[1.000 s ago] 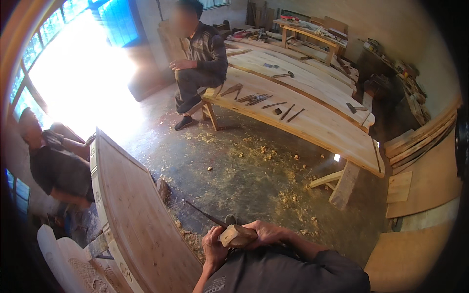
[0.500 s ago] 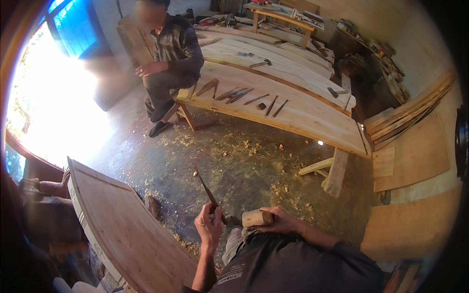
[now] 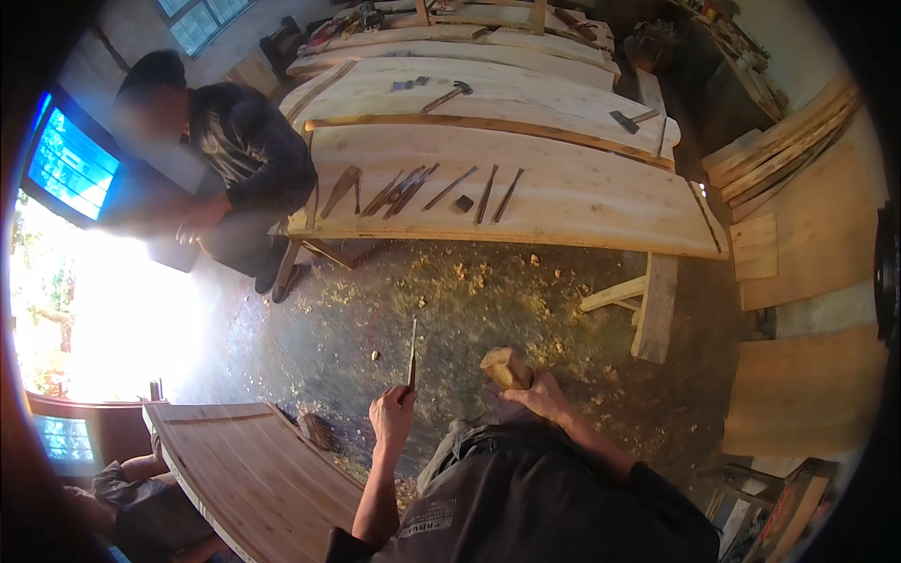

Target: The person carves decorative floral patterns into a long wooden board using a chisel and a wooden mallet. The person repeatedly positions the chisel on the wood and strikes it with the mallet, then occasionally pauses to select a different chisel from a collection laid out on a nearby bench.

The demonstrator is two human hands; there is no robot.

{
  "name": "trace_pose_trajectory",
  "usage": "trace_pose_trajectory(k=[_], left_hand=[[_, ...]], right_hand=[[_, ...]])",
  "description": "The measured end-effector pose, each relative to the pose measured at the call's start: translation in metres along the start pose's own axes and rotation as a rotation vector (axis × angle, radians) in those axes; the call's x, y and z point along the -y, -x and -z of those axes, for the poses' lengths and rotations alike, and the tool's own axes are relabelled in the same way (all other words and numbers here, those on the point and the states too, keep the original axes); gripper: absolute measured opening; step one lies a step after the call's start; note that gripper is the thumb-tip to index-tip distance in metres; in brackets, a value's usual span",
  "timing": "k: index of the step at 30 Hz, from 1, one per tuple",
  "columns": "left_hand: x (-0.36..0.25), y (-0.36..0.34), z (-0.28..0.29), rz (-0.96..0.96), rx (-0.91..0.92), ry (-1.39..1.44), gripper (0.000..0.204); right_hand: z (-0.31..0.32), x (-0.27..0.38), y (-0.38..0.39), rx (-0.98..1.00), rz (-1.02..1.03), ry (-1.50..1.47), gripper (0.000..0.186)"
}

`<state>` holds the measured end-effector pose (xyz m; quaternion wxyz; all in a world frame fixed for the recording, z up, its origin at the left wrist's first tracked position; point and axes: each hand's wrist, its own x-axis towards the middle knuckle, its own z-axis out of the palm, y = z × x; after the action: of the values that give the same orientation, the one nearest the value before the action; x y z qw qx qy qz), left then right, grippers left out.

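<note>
My left hand [image 3: 391, 415] is closed round the dark handle of a long, slim chisel [image 3: 412, 352], whose metal shaft points forward over the floor. My right hand [image 3: 541, 399] grips a chunky pale wooden block-like mallet [image 3: 507, 368]. Left of my arms, a carved-edge wooden panel [image 3: 244, 464] slants away. Ahead, a long plank bench [image 3: 601, 197] bears a row of chisels [image 3: 402, 188] and a small dark block [image 3: 464, 203]; a hammer [image 3: 447, 97] and another hammer [image 3: 635, 119] lie on the board behind.
A seated person [image 3: 246, 159] is at the bench's left end, near a bright doorway. Another person [image 3: 141, 507] stands by the panel at lower left. Shavings litter the floor [image 3: 469, 300]. Plywood sheets [image 3: 798, 394] and planks [image 3: 779, 141] lean along the right.
My left hand has moved forward and left, apart from the right, with the chisel now pointing straight ahead. My right hand has risen with the mallet. The view has turned, bringing the bench more square ahead.
</note>
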<state>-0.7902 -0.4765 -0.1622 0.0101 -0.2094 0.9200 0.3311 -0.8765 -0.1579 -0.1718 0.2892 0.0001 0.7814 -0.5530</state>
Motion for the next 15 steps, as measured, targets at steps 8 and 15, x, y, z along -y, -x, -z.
trace_pose_trajectory(k=[8,15], left_hand=[[-0.027,-0.163,-0.058,-0.034,0.19,-0.141,0.024],[-0.037,-0.314,-0.121,-0.088,0.267,-0.196,0.022]], right_hand=[[0.105,0.019,-0.077,-0.372,-0.178,-0.354,0.034],[0.175,-0.032,-0.126,-0.675,-0.318,-0.665,0.033]])
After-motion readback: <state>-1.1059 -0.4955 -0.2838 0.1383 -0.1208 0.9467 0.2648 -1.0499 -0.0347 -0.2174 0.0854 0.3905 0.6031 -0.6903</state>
